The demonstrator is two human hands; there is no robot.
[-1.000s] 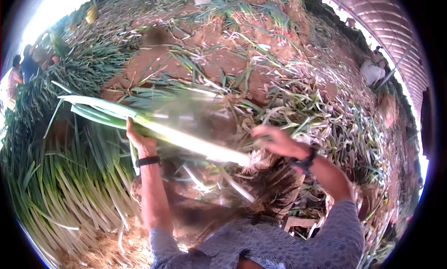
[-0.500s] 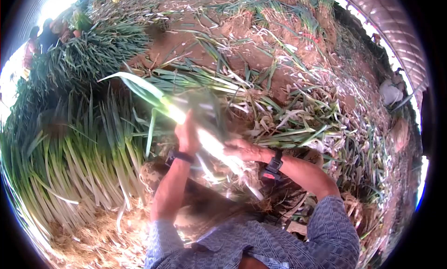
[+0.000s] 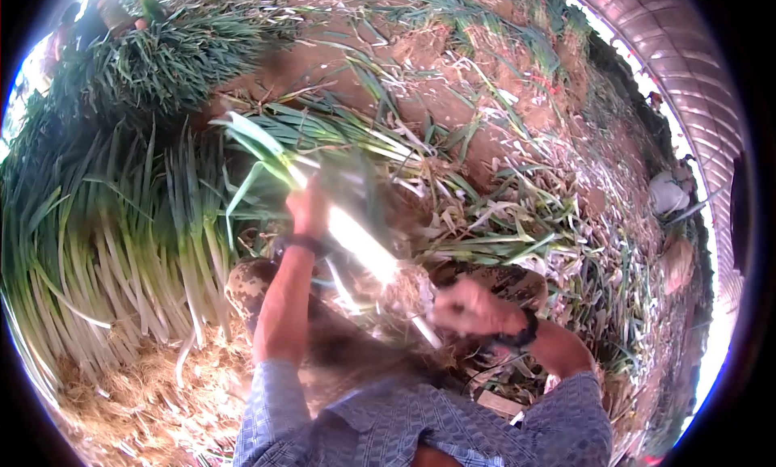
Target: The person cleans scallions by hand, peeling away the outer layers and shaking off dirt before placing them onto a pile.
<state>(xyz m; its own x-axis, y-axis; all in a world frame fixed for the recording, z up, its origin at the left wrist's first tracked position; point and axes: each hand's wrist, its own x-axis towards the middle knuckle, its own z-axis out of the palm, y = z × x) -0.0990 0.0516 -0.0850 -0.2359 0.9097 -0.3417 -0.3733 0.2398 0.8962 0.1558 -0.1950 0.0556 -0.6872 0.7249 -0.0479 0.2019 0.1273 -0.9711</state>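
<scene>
My left hand [image 3: 309,208] is closed round a large green onion [image 3: 360,245], just above its bright white stalk. The onion slants across my lap, green leaves up to the left and bushy roots [image 3: 411,289] down to the right. My right hand [image 3: 477,307] is apart from the stalk, just right of the roots. Its fingers look curled but are smeared by motion, so whether they hold anything cannot be seen. Under the held onion, another thin white stalk [image 3: 426,333] shows, partly hidden.
Upright green onions [image 3: 121,265] stand packed on my left, roots down. More leafy bundles [image 3: 162,67] lie behind them. Loose onions [image 3: 347,131] lie on the soil ahead. Stripped leaves and peelings [image 3: 517,216] cover the ground on my right. A white sack [image 3: 669,194] sits far right.
My right hand has left the stalk and moved right and down, past the roots. My left hand, still holding the onion, has shifted slightly left. The view has also shifted a little.
</scene>
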